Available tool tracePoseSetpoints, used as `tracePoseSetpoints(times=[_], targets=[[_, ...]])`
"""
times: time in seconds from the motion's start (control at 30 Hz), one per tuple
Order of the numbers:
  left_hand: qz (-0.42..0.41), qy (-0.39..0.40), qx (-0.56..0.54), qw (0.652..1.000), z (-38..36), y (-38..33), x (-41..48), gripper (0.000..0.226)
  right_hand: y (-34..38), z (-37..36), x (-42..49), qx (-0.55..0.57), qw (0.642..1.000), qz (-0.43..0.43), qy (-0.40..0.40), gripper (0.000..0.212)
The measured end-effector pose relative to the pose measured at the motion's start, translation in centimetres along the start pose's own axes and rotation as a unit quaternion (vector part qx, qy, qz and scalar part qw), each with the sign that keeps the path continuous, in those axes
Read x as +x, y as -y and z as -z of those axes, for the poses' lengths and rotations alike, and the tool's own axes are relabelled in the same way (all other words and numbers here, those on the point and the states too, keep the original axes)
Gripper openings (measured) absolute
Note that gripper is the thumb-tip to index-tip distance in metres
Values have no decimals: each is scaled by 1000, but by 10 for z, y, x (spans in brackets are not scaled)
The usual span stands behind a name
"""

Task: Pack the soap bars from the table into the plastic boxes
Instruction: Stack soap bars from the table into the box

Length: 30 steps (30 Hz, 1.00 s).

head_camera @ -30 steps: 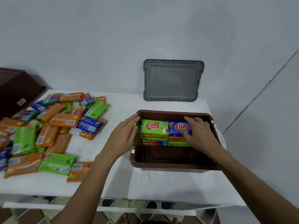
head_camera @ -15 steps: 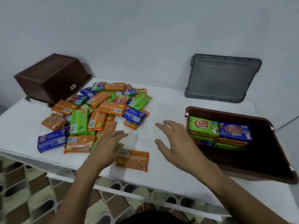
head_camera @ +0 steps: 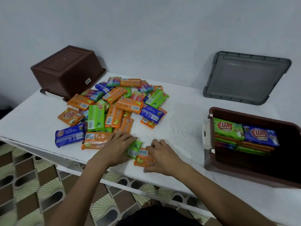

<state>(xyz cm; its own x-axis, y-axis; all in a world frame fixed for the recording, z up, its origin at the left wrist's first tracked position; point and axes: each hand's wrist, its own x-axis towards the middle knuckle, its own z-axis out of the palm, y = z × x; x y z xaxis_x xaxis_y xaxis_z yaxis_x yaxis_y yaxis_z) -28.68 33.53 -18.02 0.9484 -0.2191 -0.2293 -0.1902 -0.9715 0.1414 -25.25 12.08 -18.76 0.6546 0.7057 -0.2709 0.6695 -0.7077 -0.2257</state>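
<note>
Plastic-wrapped orange bar (head_camera: 144,159) in right hand (head_camera: 163,159); left hand (head_camera: 116,149) on green bar (head_camera: 134,149).

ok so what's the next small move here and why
Probably grip both bars and lift them toward the box. The left hand rests on the green bar, the right hand curls round the orange bar, both flat on the table, and the box at right has room in front of its stacks.
</note>
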Motion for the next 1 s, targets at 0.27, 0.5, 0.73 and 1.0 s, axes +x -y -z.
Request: tracePoseSetpoints(times=[0.27, 0.5, 0.73, 1.0], targets=[[-29, -48, -1, 998, 1, -2, 6, 77, -11, 10, -7, 15, 1000, -13, -18, 69], [-7, -136, -90, 987, 35, -28, 13, 79, -24, 67, -50, 295, 950, -53, -87, 65], [-43, -174, -266, 947, 66, -68, 23, 72, -59, 110, -103, 466, 872, -34, -145, 62], [-104, -211, -474, 849, 92, -129, 37, 63, -111, 121, -159, 551, 809, -76, -191, 60]])
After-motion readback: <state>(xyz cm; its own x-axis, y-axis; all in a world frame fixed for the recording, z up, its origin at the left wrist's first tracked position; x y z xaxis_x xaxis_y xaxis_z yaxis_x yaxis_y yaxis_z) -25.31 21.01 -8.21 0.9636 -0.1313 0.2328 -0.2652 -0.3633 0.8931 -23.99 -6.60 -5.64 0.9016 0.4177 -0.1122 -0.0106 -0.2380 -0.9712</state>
